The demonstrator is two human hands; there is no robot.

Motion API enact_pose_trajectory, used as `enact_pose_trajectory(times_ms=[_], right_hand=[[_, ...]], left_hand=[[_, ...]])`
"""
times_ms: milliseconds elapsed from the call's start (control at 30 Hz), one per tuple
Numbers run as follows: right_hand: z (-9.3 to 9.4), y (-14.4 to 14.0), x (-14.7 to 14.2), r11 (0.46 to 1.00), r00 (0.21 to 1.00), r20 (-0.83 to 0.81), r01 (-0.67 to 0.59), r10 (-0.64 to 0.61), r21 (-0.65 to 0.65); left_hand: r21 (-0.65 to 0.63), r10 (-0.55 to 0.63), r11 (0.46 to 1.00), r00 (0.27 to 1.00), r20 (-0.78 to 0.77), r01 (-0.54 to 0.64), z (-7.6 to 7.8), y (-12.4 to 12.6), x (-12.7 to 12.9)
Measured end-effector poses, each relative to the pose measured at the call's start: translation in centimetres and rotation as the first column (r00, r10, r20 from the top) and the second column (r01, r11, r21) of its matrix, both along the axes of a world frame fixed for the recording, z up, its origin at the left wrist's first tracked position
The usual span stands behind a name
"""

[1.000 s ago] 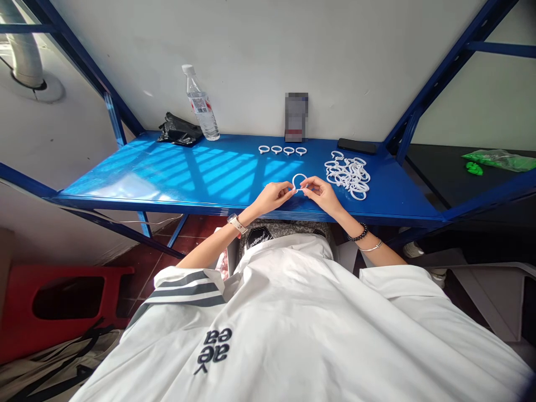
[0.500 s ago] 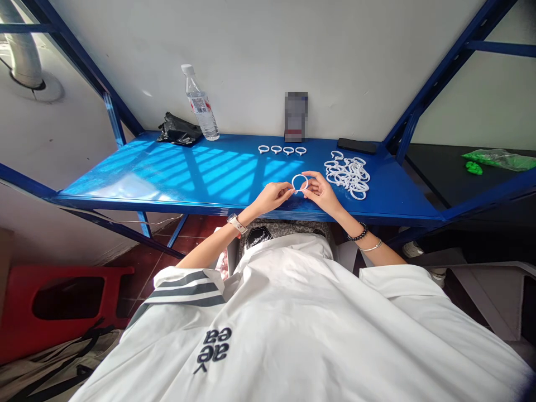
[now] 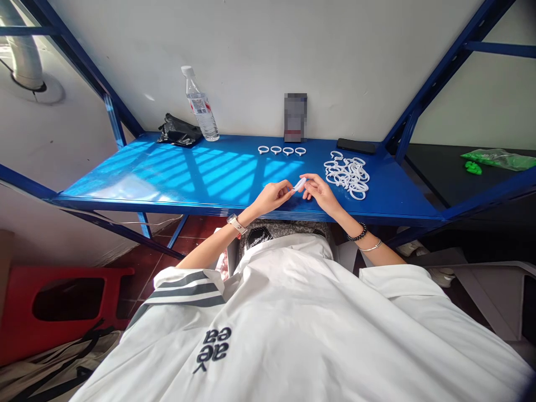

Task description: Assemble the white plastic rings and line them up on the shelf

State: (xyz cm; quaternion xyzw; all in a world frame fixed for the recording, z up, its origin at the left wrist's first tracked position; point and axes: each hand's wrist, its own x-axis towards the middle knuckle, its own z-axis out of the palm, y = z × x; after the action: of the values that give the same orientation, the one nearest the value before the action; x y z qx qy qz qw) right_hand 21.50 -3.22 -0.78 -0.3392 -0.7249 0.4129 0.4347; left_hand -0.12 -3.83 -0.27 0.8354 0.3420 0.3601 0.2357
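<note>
Both my hands meet over the near edge of the blue shelf (image 3: 176, 173), pinching one white plastic ring (image 3: 300, 183) between them. The ring is turned nearly edge-on, so it looks like a short sliver. My left hand (image 3: 273, 196) grips its left end with thumb and fingertips. My right hand (image 3: 319, 191) grips its right end. A loose pile of several white rings (image 3: 347, 172) lies just right of my right hand. Farther back, a row of several closed rings (image 3: 282, 151) sits side by side.
A clear water bottle (image 3: 200, 105) and a crumpled black bag (image 3: 179, 131) stand at the back left. A dark phone (image 3: 357, 146) lies at the back right. Blue frame posts rise on both sides. A green bag (image 3: 500, 159) is far right, a red stool (image 3: 62, 301) lower left.
The ring was held face-on as an open circle; now it is tilted edge-on between my fingers. Both hands stayed in place.
</note>
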Motion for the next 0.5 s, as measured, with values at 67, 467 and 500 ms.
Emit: enact_pose_trajectory(times_ms=[67, 467, 500], right_hand=[[-0.03, 0.03, 0.04, 1.0, 1.0, -0.005, -0.006, 0.006, 0.0], [0.19, -0.1, 0.14, 0.998, 0.998, 0.009, -0.066, 0.067, -0.016], [0.26, -0.16, 0.1, 0.998, 0.998, 0.017, -0.067, 0.067, -0.022]], left_hand=[[0.003, -0.002, 1.0, 1.0, 0.002, 0.002, 0.0, -0.01, 0.0], [0.023, -0.013, 1.0, 1.0, -0.009, 0.013, -0.06, 0.09, -0.03], [0.025, -0.012, 1.0, 1.0, -0.012, 0.012, -0.06, 0.08, -0.02]])
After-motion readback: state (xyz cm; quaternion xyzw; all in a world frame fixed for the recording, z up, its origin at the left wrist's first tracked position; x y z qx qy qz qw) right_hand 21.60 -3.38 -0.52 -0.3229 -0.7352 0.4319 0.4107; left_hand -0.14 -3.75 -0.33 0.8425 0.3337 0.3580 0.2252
